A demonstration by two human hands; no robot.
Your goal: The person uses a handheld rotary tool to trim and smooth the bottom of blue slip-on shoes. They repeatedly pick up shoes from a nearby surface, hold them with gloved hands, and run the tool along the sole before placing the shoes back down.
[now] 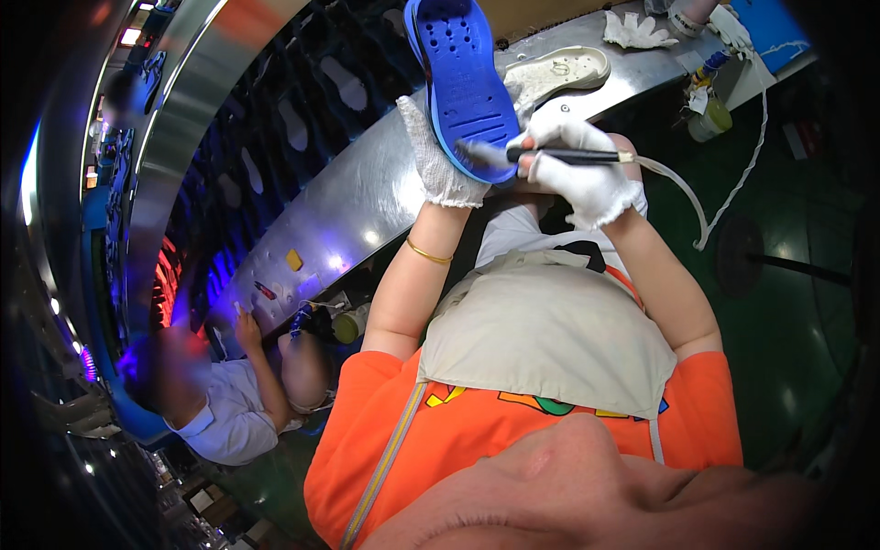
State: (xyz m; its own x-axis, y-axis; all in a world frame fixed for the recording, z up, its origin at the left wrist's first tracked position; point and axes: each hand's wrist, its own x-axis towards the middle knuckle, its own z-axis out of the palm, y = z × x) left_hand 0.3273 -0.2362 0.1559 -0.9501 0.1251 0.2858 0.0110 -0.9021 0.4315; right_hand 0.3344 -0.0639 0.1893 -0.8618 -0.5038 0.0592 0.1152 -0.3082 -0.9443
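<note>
my left hand (435,165) holds blue sole (466,78) by left rim, near end, over bench (367,188); sole looks light, rubbery, bendy, perhaps slick; rim seems best grip. my right hand (584,174) grips black-handled brush (564,157), bristles at sole's near part.

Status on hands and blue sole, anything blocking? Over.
Left white-gloved hand supports long blue shoe sole. Right white-gloved hand grips black-handled brush, bristles blurred over sole. Nothing blocking; cream shoe sole rests beyond.
</note>
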